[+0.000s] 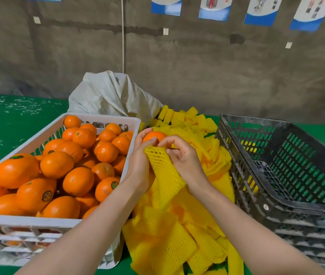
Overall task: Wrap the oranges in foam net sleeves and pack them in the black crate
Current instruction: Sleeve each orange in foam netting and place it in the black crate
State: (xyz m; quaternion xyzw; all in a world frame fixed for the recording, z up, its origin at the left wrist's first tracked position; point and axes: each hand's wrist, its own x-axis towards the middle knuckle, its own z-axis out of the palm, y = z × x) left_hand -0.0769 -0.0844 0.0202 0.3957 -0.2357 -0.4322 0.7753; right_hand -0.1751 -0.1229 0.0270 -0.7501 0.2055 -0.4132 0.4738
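One heap of yellow nets lies nearest, a white crate of oranges to its left, the black crate to its right. Over the heap, the right hand pinches a sleeve at its mouth. The left hand curls round an orange at that mouth, thumb on the sleeve. Behind the heap slumps a sack.

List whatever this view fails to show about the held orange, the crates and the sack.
Head view:
- Orange: lower half hidden by left hand, right hand and sleeve.
- Black crate: right end cut off by the frame edge.
- White crate: lower layers hidden under the top oranges.
- Sack: contents hidden by its cloth.
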